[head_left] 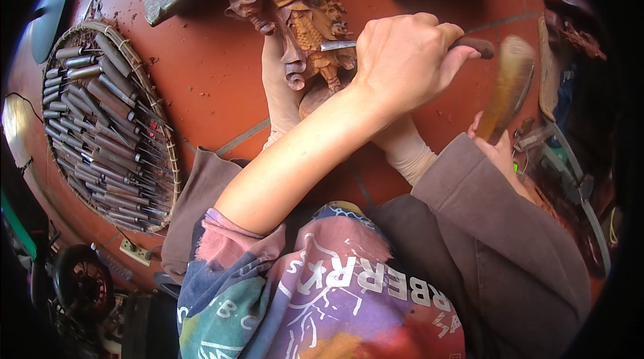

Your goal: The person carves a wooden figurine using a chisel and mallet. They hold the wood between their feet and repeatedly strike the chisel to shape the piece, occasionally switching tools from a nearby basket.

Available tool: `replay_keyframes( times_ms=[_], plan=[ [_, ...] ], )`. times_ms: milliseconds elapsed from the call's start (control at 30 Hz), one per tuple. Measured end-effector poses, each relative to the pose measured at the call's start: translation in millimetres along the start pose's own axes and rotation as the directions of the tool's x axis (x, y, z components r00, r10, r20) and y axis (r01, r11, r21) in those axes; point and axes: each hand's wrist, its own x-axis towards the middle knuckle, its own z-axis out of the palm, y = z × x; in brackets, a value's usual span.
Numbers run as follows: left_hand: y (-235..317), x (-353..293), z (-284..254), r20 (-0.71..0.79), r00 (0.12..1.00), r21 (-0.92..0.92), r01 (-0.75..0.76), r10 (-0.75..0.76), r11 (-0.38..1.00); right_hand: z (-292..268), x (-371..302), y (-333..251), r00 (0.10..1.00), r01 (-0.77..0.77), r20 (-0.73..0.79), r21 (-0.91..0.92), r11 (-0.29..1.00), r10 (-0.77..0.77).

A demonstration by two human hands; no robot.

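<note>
From the head view, the chisel [402, 44] is gripped in the closed fingers of the left hand [402, 64], its steel blade set against the carved wooden figure [295, 17] on the red floor [201, 77] — hard, intricate, likely fragile at its curls, best held by the base. The right hand [493, 144] — fingers mostly hidden — seems to hold a wooden mallet [510, 84].

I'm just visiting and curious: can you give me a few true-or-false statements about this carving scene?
1. The left hand grips a chisel against the wooden carving. True.
2. The round basket of tools lies on the person's right. False: it lies on the left.
3. The right hand holds a blurred brownish tool. True.
4. The floor is green. False: it is reddish-brown tile.
</note>
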Motion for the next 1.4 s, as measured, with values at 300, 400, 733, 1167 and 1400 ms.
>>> replay_keyframes(
  times_ms=[300,400,733,1167,1400],
  plan=[
    [-4.0,-1.4,-0.2,0.046,0.999,0.05,0.005,-0.007,0.999,-8.6,5.0,12.3,1.0,0.005,0.014,-0.036,0.999,-0.004],
    [-3.0,-0.4,1.0,-0.016,1.0,0.037,-0.003,0.004,0.999,-3.9,3.8,13.5,0.999,0.01,-0.037,0.252,0.968,0.0],
    [-4.1,-0.8,0.4,-0.059,0.998,0.039,-0.017,0.019,0.999,-2.7,4.6,0.7,0.998,0.06,-0.012,-0.048,0.997,-0.061],
    [-2.1,-1.8,-2.9,-0.178,0.98,-0.024,-0.097,0.092,0.995,-14.1,0.6,9.7,0.985,0.122,-0.122,0.02,0.992,-0.118],
    [-2.1,-0.7,-2.9,-0.195,0.976,-0.02,-0.1,0.094,0.995,-11.5,-5.2,-1.2,0.99,0.078,-0.125,0.082,0.994,-0.068]
  ],
)
